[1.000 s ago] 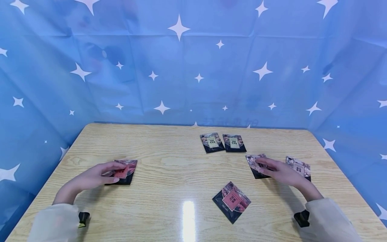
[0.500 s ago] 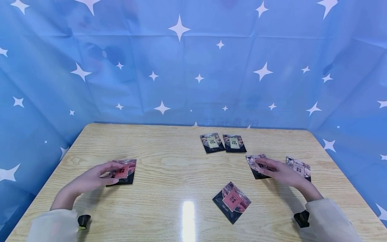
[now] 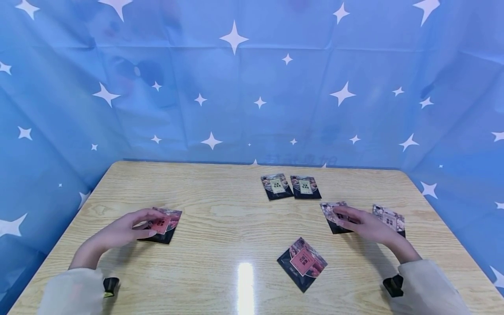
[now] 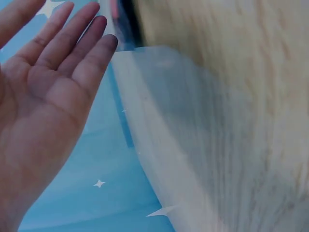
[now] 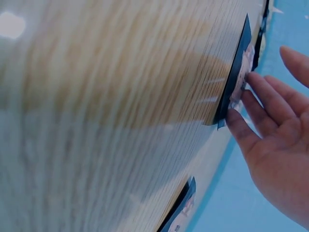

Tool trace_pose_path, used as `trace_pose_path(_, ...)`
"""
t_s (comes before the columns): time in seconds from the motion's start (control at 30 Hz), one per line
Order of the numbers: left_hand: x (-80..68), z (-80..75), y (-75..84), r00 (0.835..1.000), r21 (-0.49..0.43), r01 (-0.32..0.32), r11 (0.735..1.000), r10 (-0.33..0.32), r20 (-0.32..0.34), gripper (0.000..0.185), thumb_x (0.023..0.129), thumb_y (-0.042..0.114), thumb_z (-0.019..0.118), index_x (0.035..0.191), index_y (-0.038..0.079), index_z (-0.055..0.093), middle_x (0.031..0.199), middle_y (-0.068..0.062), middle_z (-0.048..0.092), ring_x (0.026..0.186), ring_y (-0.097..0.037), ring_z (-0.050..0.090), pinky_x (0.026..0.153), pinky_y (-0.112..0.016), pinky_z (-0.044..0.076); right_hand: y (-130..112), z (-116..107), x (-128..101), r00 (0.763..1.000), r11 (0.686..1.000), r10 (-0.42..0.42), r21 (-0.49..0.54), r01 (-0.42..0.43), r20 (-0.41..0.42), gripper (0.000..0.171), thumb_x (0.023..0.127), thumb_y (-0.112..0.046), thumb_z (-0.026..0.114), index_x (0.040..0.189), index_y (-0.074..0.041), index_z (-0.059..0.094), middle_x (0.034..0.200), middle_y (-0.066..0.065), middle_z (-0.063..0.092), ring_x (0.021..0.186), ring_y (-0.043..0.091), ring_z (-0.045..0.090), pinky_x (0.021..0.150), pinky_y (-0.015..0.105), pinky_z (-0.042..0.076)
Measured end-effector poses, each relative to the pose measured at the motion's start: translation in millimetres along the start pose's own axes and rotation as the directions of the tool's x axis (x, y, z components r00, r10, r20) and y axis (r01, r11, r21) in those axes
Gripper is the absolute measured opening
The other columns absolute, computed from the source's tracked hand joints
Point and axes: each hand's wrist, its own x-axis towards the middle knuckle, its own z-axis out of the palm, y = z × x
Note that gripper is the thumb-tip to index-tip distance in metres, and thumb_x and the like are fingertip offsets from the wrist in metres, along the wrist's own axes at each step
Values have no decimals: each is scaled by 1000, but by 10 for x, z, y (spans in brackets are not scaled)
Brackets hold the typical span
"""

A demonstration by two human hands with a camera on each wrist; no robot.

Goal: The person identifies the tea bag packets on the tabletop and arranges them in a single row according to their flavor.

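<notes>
My left hand (image 3: 122, 229) rests its fingertips on a flat black packet with a red label (image 3: 172, 223) at the table's left; in the left wrist view the fingers of that hand (image 4: 55, 96) are nearly straight. Only a blurred edge of the packet (image 4: 128, 24) shows there. On the right, my right hand (image 3: 368, 225) touches a packet with a floral top and black base (image 3: 328, 211), covering its label in part. The right wrist view has the fingertips right at this packet's face (image 5: 236, 77), fingers relaxed.
Beside my right hand lies a similar pale-pink-label packet (image 3: 390, 218). Two green-label packets (image 3: 277, 186) sit side by side near the back edge. Another red-label packet (image 3: 302, 264) lies askew at front centre. A blue starry cloth (image 3: 252, 87) hangs behind the wooden table (image 3: 212, 218).
Under my left fingers the red-label packet first shifts slightly left, then back right, turning clockwise. The left hand shifts slightly with it. My right hand and the other packets stay put.
</notes>
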Motion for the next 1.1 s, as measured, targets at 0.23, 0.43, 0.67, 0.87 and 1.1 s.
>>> trace_pose_path(0.23,-52,25,32,1000,-44,-5,999,5,5,45,91,15,56,131,0,42,133,-26,39,120,-46,36,82,-28,46,5,0,-1,1000,1000,-5,3,5,1,49,96,-25,49,137,0,39,137,28,35,119,46,38,89,57,36)
trace_pose_path(0.43,-59,36,-2,1000,-34,1,999,0,28,48,91,16,57,131,-5,40,130,-28,43,118,-47,38,83,-26,44,8,1,1,1000,1000,-3,8,3,2,50,96,-26,49,137,-1,39,137,27,36,120,45,38,89,57,36)
trace_pose_path(0.67,-55,35,3,999,-28,25,999,-24,38,48,91,17,56,131,-5,39,131,-28,42,120,-46,36,85,-31,43,-1,4,7,1000,1000,7,15,-6,-2,50,96,-27,49,137,-1,39,137,27,36,120,45,37,89,56,36)
trace_pose_path(0.87,-53,41,1,998,-56,37,998,-35,44,49,91,16,57,131,-6,39,131,-29,40,120,-47,35,82,-25,44,-36,-9,4,1000,1000,5,10,-5,-11,49,96,-25,49,137,0,39,138,28,33,122,46,34,89,57,35)
trace_pose_path(1.1,-49,36,-12,998,-63,33,997,-30,47,49,91,16,57,131,-6,38,132,-29,40,119,-47,36,81,-24,45,-162,-56,-66,998,998,-39,42,41,-51,46,96,-18,48,136,4,38,137,29,34,116,43,44,85,41,46)
